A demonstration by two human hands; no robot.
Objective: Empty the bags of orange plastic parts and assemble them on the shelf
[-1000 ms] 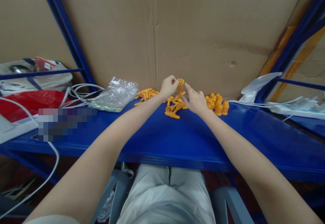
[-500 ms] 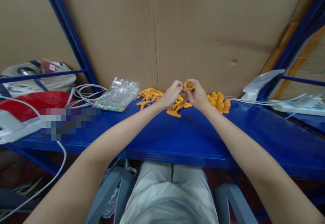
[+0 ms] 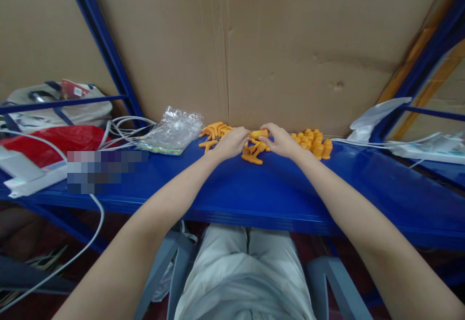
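My right hand [image 3: 279, 141] grips an orange hollow plastic piece [image 3: 258, 134], which lies sideways with one end toward my left hand. The fingers of my left hand [image 3: 235, 142] are pressed together at that end; whatever they pinch is too small to make out. Just below sit orange T-shaped handles [image 3: 253, 158], one with a round opening. More orange branched pieces [image 3: 215, 130] lie beyond my left hand, with small dark metal bits among them. Right of my right hand several orange stepped cylinders [image 3: 314, 143] stand in a cluster.
A clear plastic bag [image 3: 174, 130] lies left of the parts, beside white cables [image 3: 123, 133] and a red bag [image 3: 72, 142]. A cardboard sheet [image 3: 276, 49] walls off the back of the blue table [image 3: 254, 194]. A white power strip [image 3: 425, 151] is at right.
The orange hollow piece has gone from upright, opening showing, to lying sideways and lower. Both hands have come down toward the table, my left hand shifting slightly left.
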